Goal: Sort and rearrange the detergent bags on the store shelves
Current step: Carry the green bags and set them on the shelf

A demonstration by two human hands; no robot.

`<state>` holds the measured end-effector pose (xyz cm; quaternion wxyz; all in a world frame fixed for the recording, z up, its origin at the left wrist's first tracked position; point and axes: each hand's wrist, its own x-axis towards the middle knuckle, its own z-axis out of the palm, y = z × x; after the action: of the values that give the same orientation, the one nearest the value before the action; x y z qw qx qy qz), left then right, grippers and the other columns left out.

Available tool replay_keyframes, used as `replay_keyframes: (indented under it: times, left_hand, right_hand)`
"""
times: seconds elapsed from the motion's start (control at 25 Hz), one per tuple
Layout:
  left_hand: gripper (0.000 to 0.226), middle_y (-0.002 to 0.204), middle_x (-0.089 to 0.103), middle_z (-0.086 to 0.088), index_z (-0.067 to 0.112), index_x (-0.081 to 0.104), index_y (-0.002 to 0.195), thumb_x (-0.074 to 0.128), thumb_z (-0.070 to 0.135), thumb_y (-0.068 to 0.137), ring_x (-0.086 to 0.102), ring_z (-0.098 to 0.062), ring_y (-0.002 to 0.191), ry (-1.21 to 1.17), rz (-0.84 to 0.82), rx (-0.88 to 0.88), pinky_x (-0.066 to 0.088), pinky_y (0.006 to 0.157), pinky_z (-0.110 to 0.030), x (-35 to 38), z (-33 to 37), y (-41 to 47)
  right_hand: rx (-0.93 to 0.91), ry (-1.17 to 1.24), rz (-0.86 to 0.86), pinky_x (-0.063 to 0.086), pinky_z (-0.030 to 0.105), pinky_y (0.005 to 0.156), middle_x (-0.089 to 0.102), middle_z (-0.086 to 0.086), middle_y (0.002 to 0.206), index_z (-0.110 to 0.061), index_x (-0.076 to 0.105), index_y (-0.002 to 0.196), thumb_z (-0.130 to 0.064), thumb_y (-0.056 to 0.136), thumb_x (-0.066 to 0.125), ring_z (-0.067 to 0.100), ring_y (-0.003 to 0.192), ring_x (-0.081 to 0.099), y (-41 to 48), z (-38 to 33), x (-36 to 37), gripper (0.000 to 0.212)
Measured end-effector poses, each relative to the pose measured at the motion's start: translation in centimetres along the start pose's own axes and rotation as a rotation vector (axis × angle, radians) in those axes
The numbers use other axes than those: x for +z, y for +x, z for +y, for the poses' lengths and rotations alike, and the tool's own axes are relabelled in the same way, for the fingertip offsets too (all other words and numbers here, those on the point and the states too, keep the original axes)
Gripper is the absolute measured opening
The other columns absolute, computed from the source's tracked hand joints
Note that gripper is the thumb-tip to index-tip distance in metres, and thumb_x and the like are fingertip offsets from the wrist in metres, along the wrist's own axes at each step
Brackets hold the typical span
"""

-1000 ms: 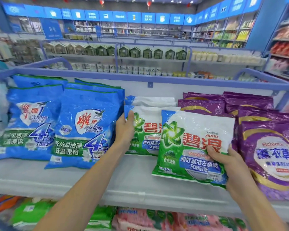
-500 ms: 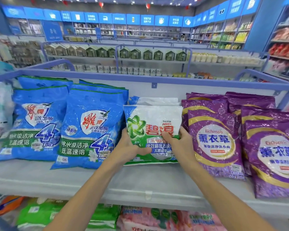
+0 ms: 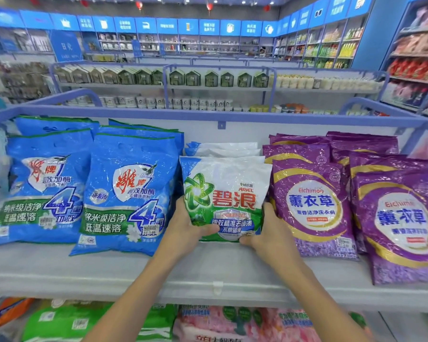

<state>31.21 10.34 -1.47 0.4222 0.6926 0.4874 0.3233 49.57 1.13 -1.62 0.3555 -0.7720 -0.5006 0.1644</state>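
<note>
Holding the green-and-white detergent bag (image 3: 226, 191) by its lower corners, the left grip (image 3: 189, 228) and right grip (image 3: 269, 233) each curl round an edge (thumbs on the front). The bag stands on the shelf (image 3: 109, 270), nearest in a row of matching bags (image 3: 223, 149), between blue bags (image 3: 129, 191) on the left and purple bags (image 3: 311, 203) on the right.

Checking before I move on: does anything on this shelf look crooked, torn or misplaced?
Nothing torn or spilled. The green-and-white bag, gripped by the left hand and right hand, stands straight in its row. Only the rightmost purple bag sits further forward than its purple neighbour.
</note>
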Motion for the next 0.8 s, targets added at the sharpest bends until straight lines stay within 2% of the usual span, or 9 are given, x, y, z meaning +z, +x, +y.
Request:
replay_keyframes:
  times: [0.08, 0.2, 0.32, 0.4, 0.48, 0.56, 0.68, 0.8]
  left_hand:
    - [0.088, 0.114, 0.053, 0.025, 0.022, 0.033, 0.139, 0.09, 0.014, 0.072, 0.056, -0.009, 0.112, -0.019, -0.007, -0.022, 0.038, 0.072, 0.0, 0.1, -0.2, 0.1]
    - [0.088, 0.122, 0.056, 0.013, 0.02, 0.036, 0.14, 0.091, 0.021, 0.071, 0.056, -0.011, 0.111, -0.011, 0.015, -0.039, 0.039, 0.085, -0.02, 0.0, 0.2, -0.3]
    - [0.08, 0.123, 0.054, 0.012, 0.021, 0.04, 0.139, 0.088, 0.029, 0.075, 0.052, -0.009, 0.108, 0.081, 0.057, -0.008, 0.038, 0.088, -0.024, 0.1, 0.1, -1.5]
    - [0.074, 0.128, 0.058, 0.007, 0.022, 0.042, 0.139, 0.083, 0.032, 0.079, 0.057, -0.014, 0.113, 0.161, 0.07, 0.043, 0.042, 0.089, -0.029, 0.1, -0.3, -2.6]
    - [0.068, 0.127, 0.061, 0.002, 0.022, 0.043, 0.139, 0.078, 0.033, 0.082, 0.06, -0.021, 0.115, 0.241, 0.074, 0.082, 0.047, 0.089, -0.034, 0.0, -0.5, -4.2]
    - [0.059, 0.127, 0.061, -0.003, 0.02, 0.045, 0.138, 0.072, 0.035, 0.088, 0.059, -0.026, 0.116, 0.345, 0.094, 0.136, 0.048, 0.091, -0.039, 0.0, -0.1, -6.1]
    - [0.05, 0.136, 0.06, -0.01, 0.011, 0.053, 0.137, 0.064, 0.037, 0.095, 0.054, -0.03, 0.126, 0.457, 0.077, 0.181, 0.042, 0.101, -0.039, 0.7, 1.2, -9.2]
    - [0.061, 0.15, 0.052, -0.007, 0.012, 0.051, 0.145, 0.063, 0.044, 0.095, 0.046, -0.025, 0.139, 0.449, 0.042, 0.188, 0.033, 0.113, -0.035, 3.3, 2.8, -13.1]
  right_hand:
    - [-0.004, 0.014, 0.021, 0.054, 0.035, 0.078, 0.066, -0.009, 0.112, -0.03, 0.044, 0.121, -0.021, 0.07, 0.09, 0.014, 0.098, 0.065, -0.4, 0.2, 0.4, 0.069]
    - [-0.001, -0.002, 0.063, 0.056, 0.039, 0.085, 0.063, -0.007, 0.115, -0.029, 0.048, 0.13, -0.027, 0.074, 0.088, 0.014, 0.103, 0.062, -1.1, 0.5, 0.8, 0.069]
    - [0.003, -0.034, 0.082, 0.056, 0.04, 0.086, 0.065, -0.005, 0.115, -0.027, 0.054, 0.129, -0.029, 0.082, 0.081, 0.016, 0.105, 0.063, -2.0, 0.9, 0.7, 0.054]
    - [-0.024, -0.019, 0.101, 0.055, 0.04, 0.089, 0.067, -0.005, 0.116, -0.026, 0.058, 0.127, -0.026, 0.087, 0.076, 0.016, 0.106, 0.064, -3.0, 1.1, 0.1, 0.044]
    - [-0.046, -0.054, 0.088, 0.052, 0.038, 0.094, 0.066, -0.003, 0.122, -0.023, 0.06, 0.131, -0.026, 0.092, 0.071, 0.018, 0.113, 0.061, -4.8, 1.2, -0.8, 0.041]
    - [-0.061, -0.134, 0.082, 0.048, 0.038, 0.102, 0.062, -0.002, 0.134, -0.021, 0.057, 0.139, -0.036, 0.098, 0.064, 0.018, 0.123, 0.057, -7.0, 1.5, -1.8, 0.044]
    - [-0.082, -0.227, 0.098, 0.042, 0.036, 0.109, 0.055, -0.004, 0.146, -0.025, 0.053, 0.145, -0.047, 0.102, 0.054, 0.016, 0.134, 0.05, -10.9, 2.8, -4.1, 0.048]
    - [-0.083, -0.243, 0.125, 0.034, 0.031, 0.113, 0.051, -0.004, 0.151, -0.023, 0.053, 0.146, -0.046, 0.103, 0.051, 0.015, 0.141, 0.042, -14.8, 5.0, -6.9, 0.049]
